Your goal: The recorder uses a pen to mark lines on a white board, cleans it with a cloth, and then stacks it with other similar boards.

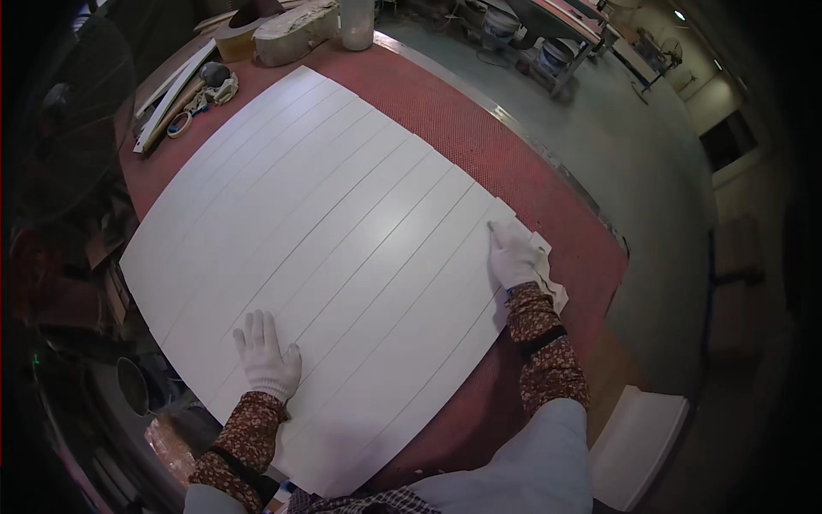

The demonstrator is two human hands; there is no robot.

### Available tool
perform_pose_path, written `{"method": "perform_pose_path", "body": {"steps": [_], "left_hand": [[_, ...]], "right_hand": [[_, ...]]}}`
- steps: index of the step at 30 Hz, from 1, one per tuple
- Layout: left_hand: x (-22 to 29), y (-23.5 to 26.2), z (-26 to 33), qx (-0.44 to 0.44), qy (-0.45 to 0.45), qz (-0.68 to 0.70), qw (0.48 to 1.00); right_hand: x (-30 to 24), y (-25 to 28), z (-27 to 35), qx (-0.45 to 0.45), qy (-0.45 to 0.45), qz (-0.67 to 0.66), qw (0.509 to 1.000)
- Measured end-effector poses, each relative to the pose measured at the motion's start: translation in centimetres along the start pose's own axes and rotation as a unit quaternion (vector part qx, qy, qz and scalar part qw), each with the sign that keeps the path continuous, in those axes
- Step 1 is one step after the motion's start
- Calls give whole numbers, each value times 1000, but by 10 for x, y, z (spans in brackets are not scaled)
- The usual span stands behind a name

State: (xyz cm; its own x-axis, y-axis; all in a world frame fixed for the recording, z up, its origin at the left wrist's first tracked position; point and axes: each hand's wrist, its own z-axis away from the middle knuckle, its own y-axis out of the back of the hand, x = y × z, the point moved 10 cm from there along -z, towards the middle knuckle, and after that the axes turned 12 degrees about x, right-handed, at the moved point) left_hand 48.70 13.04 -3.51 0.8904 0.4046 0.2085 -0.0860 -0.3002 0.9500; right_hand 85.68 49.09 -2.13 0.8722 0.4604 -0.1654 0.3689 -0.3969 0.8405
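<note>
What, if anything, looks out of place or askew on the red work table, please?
The ends of the long, flat white strips look slightly stepped along the upper-right edge, rather than flush. A crumpled white cloth-like piece at the white-gloved right hand also breaks the neat layout.

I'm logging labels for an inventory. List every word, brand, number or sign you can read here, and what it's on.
No text can be read.
White strips under the left hand: no lettering visible.
Buckets in the background: any print is too small and blurred to read.
</note>
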Motion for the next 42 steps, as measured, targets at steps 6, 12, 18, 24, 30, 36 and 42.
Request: {"method": "perform_pose_path", "body": {"steps": [6,12,18,24,30,36,42], "left_hand": [[-14,8,2,-11,30,-12,999],[-8,4,2,6,7,-4,1000],[-11,6,3,-28,23,-13,999],[-15,9,4,-15,26,-12,999],[-15,7,4,-10,29,-12,999],[-11,2,6,-5,18,-10,1000],[-12,2,3,-16,22,-10,1000]], "right_hand": [[-161,23,34,-72,222,-136,963],[14,10,-58,-42,-85,26,995],[-27,-37,-67,-91,-37,50,994],[-38,-51,-73,-152,-23,24,988],[1,-45,-85,-83,-70,50,993],[44,-32,-85,-110,-127,159,973],[124,26,-54,-109,-224,203,947]]}}
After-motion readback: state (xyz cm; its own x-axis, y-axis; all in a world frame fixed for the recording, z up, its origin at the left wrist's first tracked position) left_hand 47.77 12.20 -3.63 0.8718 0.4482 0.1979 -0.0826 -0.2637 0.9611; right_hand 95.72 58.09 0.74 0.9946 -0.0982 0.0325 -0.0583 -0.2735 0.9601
